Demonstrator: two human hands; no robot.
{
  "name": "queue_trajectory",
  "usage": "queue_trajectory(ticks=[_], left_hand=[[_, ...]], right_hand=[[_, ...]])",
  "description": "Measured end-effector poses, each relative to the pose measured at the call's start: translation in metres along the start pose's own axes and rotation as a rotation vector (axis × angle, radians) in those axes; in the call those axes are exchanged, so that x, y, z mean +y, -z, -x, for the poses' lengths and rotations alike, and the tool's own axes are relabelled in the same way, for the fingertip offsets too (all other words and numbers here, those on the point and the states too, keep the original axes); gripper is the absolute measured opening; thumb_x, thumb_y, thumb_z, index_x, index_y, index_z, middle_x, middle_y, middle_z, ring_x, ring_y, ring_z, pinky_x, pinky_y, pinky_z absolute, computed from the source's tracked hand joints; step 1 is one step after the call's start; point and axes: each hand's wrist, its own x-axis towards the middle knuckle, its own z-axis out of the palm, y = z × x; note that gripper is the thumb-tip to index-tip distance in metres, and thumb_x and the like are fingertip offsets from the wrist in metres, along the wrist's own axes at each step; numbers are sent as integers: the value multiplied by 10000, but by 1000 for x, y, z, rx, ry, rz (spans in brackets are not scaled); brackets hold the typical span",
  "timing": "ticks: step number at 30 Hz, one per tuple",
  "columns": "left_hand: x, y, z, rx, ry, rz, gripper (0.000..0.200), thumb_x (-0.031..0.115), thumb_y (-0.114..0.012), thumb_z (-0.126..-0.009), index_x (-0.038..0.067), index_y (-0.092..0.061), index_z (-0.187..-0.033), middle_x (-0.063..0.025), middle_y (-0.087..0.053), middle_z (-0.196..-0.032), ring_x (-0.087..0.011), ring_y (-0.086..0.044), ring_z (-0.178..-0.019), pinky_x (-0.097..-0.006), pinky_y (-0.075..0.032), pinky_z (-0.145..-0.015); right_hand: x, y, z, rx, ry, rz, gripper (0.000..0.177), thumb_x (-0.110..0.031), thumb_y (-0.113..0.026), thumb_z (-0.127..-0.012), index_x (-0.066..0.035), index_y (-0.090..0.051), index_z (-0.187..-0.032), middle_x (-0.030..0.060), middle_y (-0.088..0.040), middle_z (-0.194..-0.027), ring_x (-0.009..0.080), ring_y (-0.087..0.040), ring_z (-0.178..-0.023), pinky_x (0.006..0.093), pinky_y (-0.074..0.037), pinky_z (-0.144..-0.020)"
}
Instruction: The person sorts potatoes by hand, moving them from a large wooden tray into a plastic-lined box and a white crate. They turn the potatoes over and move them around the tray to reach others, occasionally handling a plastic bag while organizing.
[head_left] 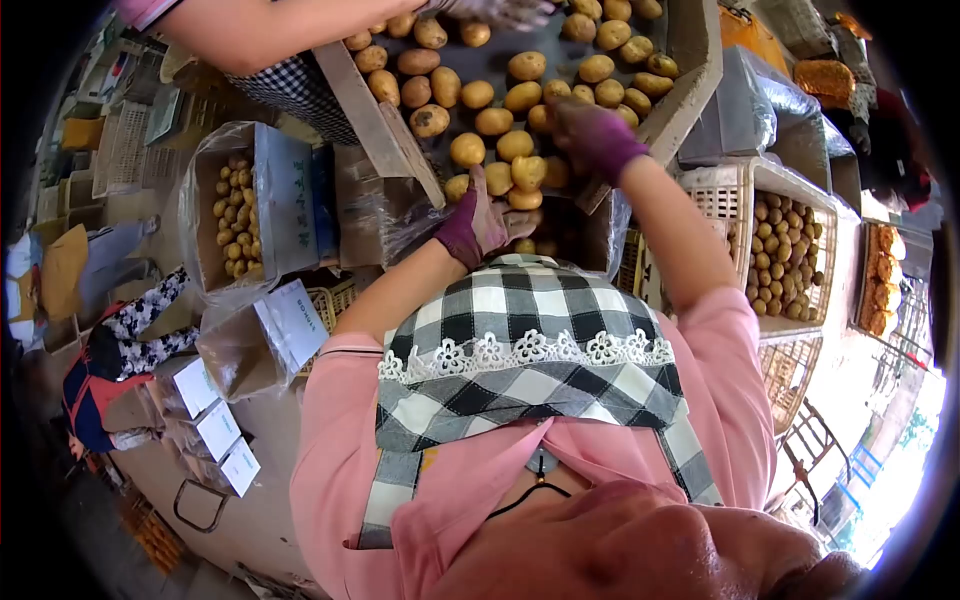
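Observation:
Yellow potatoes [494, 121] are spread over the dark bed of a wooden-sided sorting chute [690, 75]. At its lower end, my left hand [478, 228] in a purple glove cups several potatoes [527, 173], thumb up on the left and fingers beneath them. My right hand [597, 138], also gloved in purple, reaches over potatoes on the chute's right side; its fingers are smeared by motion. Below the lip, more potatoes [545, 246] show in a plastic-lined box [592, 235], partly hidden by my left hand and apron.
A co-worker's gloved hand [500, 12] reaches across the chute's far end. To the left stands a lined carton of potatoes [237, 215]; to the right, a plastic crate [745, 190] of smaller ones. Another person [95, 370] bends near white-topped boxes [218, 430].

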Motion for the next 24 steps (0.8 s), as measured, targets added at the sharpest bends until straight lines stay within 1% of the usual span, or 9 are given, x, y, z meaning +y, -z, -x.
queue_trajectory(ticks=[3,7,10,12,13,14,17,21,24], left_hand=[[-9,10,10,5,-43,17,1192,866,-422,-632,42,-99,-1430,-225,-219,-1418,-418,-332,-1269,-502,-391,-973],[-10,20,20,-26,-18,253,1273,846,-530,-567,60,-36,-1439,-260,-178,-1412,-438,-354,-1231,-470,-404,-990],[-7,16,23,-6,11,366,1264,813,-570,-574,25,-69,-1427,-241,-195,-1418,-435,-328,-1249,-465,-406,-1003],[-4,12,21,-7,36,403,1248,795,-581,-588,3,-90,-1418,-226,-209,-1423,-428,-322,-1255,-466,-403,-1010],[-4,13,20,-20,41,408,1245,790,-585,-589,0,-91,-1416,-224,-210,-1424,-424,-325,-1254,-468,-401,-1011],[-4,14,20,-30,48,412,1243,785,-589,-590,-2,-92,-1413,-223,-210,-1426,-419,-328,-1253,-470,-399,-1013],[-6,32,3,-102,68,323,1301,809,-638,-491,73,-118,-1430,-180,-214,-1425,-415,-316,-1251,-488,-384,-1007],[3,-14,38,145,-113,143,910,640,-596,-754,91,-237,-1385,-145,-290,-1389,-310,-360,-1259,-493,-355,-1024],[-24,61,9,150,-428,-295,384,347,-579,-877,154,-454,-1185,-16,-464,-1224,-239,-443,-1145,-448,-354,-992]], right_hand=[[-32,-52,-44,-19,-24,334,223,-150,-492,-833,-57,-565,-1023,131,-638,-972,257,-653,-859,420,-520,-616],[-13,-13,-9,142,70,-198,306,-205,-565,-796,-74,-565,-1073,156,-602,-1073,307,-612,-955,404,-493,-793],[55,61,77,371,-224,-330,482,-69,-614,-753,-141,-520,-1221,140,-631,-1012,308,-616,-920,400,-483,-835],[118,113,152,342,-254,138,422,-142,-638,-746,-85,-546,-1155,160,-629,-1011,311,-623,-918,398,-499,-801],[139,128,181,36,-514,498,436,-271,-656,-743,-56,-570,-1113,157,-627,-1023,323,-611,-964,405,-496,-811],[129,141,198,89,-576,552,482,-373,-659,-738,-53,-593,-1093,160,-616,-1062,328,-594,-1002,412,-475,-862],[116,141,147,444,-254,170,444,-347,-633,-803,-73,-587,-1149,167,-572,-1188,329,-550,-1098,392,-422,-953],[137,83,-12,544,-100,181,469,-320,-618,-849,-79,-506,-1234,162,-576,-1162,289,-555,-1085,359,-443,-900],[81,10,-112,347,-625,205,837,-690,-422,-814,-185,-199,-1442,177,-309,-1434,433,-263,-1302,587,-267,-997]])
